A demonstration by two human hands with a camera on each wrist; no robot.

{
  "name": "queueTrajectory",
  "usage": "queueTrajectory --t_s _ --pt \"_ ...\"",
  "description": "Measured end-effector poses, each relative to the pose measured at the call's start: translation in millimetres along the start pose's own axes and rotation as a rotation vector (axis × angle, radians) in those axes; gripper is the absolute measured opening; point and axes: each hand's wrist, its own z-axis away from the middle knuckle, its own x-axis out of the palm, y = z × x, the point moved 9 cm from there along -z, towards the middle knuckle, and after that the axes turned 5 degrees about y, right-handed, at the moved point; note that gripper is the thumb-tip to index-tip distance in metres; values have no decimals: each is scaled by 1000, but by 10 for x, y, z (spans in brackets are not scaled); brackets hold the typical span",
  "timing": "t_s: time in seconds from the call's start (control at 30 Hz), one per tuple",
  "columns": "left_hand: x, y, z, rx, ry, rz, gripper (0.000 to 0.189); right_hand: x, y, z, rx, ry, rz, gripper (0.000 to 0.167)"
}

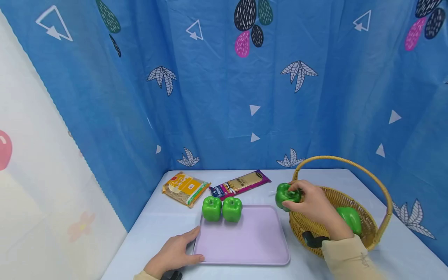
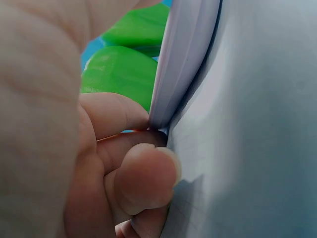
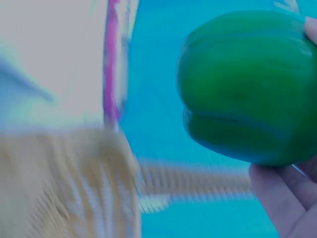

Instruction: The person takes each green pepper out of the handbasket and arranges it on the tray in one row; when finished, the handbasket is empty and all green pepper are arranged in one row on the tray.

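Observation:
My right hand [image 1: 314, 203] grips a glossy green bell pepper [image 1: 285, 196] between thumb and fingers, beside the left rim of a wicker basket [image 1: 297, 225]. In the right wrist view the pepper [image 3: 242, 89] fills the right side, fingertips at its edges. Another green pepper [image 1: 350, 219] lies in the basket, partly behind my forearm. My left hand [image 1: 176, 249] holds the lilac tray [image 1: 245, 241] at its near left corner, thumb over the rim and fingers against the side. Two green peppers, a left one [image 1: 211, 209] and a right one [image 1: 232, 209], stand together at the tray's far left.
Behind the tray lie a yellow-orange food packet [image 1: 185, 188] and a long purple-and-gold packet [image 1: 241, 184]. The basket's tall arched handle [image 1: 353, 165] rises over the right side. A patterned blue curtain [image 1: 224, 97] hangs along the back of the white table [image 1: 150, 225].

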Motion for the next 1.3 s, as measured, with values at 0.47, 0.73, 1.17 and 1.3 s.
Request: queueTrajectory --t_s 0.47,0.73,1.17,1.3 --pt "-7 6 -7 -6 4 -11 107 1303 67 -305 114 -215 -71 34" --pt "-4 -6 -7 -13 2 -9 107 1467 84 -338 92 -233 -79 32" --pt "-3 -9 -9 -8 -2 -3 106 1567 110 -294 98 -241 -119 38" --pt "10 -20 -6 -13 -6 2 106 1460 118 -247 109 -213 -110 51"
